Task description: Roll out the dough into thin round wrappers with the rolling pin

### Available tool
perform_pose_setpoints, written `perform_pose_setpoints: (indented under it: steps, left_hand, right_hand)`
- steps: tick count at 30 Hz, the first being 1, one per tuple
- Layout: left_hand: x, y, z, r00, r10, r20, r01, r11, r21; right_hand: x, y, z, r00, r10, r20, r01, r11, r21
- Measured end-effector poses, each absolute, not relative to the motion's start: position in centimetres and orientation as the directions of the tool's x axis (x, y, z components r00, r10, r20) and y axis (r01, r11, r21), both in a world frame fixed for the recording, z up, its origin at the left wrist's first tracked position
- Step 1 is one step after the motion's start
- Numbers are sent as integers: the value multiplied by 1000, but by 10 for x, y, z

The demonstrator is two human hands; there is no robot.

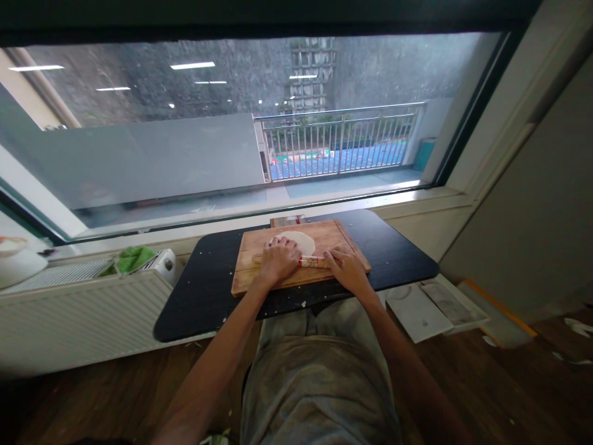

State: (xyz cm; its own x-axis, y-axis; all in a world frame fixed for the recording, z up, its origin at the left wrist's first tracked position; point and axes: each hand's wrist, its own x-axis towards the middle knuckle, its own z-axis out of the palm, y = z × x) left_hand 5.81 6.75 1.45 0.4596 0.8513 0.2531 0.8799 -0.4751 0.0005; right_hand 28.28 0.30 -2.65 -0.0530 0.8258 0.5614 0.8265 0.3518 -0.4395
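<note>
A wooden board [340,232] lies on a small black table. On it a flat, pale round of dough [303,241] is spread, partly covered by my left hand. A rolling pin [312,261] with a printed middle lies across the board just in front of the dough. My left hand [280,258] rests over the left part of the pin, fingers bent over it. At the pin's right end, my right hand [345,266] is curled over the wood.
The black table [398,256] has pale crumbs near its front edge. A box [288,220] sits behind the board by the window sill. A radiator [92,315] with a green cloth [132,259] stands left; a white tray [456,303] is low at the right.
</note>
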Motion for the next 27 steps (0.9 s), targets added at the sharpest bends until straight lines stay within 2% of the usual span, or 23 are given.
perform_pose_setpoints:
  steps: [27]
  left_hand:
    - [59, 67, 15, 445, 858, 258, 886, -463, 13]
  right_hand:
    - [284, 3, -28, -54, 826, 561, 831, 349, -434]
